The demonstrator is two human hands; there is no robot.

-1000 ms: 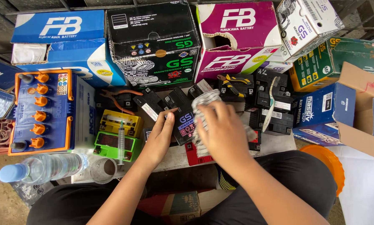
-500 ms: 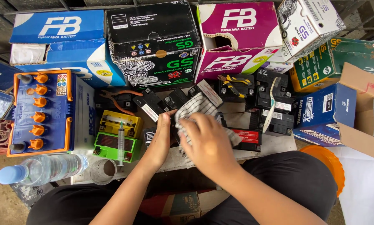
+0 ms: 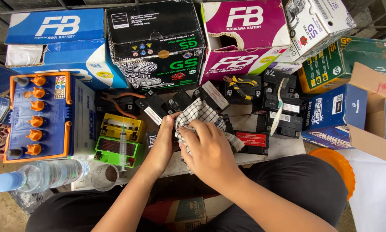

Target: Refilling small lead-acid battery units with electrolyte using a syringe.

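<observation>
I see my hands [image 3: 188, 141] hemmed in: black batteries [image 3: 180, 101] crowd just ahead, with a wall of boxes [image 3: 156, 43] behind them closing off any reach forward. To the left, the syringe [image 3: 123, 144] lying on the yellow and green batteries [image 3: 115, 139] blocks a low sweep, and the cup [image 3: 105, 175] and bottle [image 3: 42, 174] stand nearer me. The only bare bench [image 3: 283, 146] lies right of the red-labelled battery [image 3: 253, 141].

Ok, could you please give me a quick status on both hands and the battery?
Right hand pressing checked cloth onto small black battery. Left hand steadying it. Syringe lies well clear.
</observation>
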